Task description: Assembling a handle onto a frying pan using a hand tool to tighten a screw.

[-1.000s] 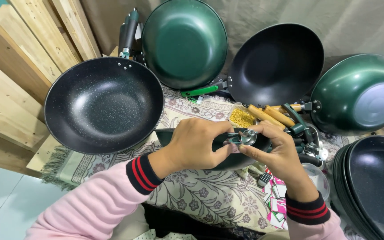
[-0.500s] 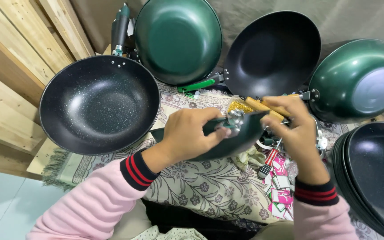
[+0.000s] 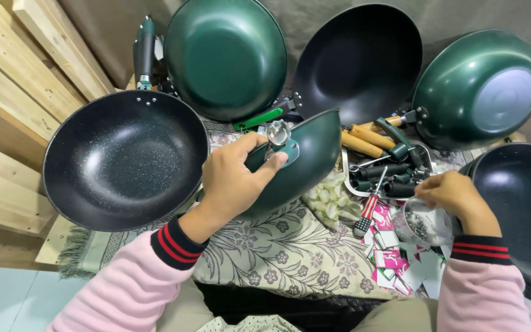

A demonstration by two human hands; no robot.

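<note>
My left hand (image 3: 236,179) grips a green wok (image 3: 302,163) tilted on its side over the patterned cloth (image 3: 278,258). The thumb and fingers press on a metal handle bracket (image 3: 279,136) at the wok's rim. My right hand (image 3: 456,195) has its fingers dipped into a small clear container of screws (image 3: 423,225) at the right. A red-handled screwdriver (image 3: 370,207) lies between the two hands.
A black speckled wok (image 3: 124,160) sits at left beside wooden planks (image 3: 26,80). Green woks (image 3: 225,55) (image 3: 480,89) and a black wok (image 3: 361,58) lean at the back. Another black wok (image 3: 523,209) is at right. Wooden and dark handles (image 3: 376,154) are piled in the middle.
The right hand let go of the wok and moved right and down to the screw container. The left hand tilted the green wok up onto its side.
</note>
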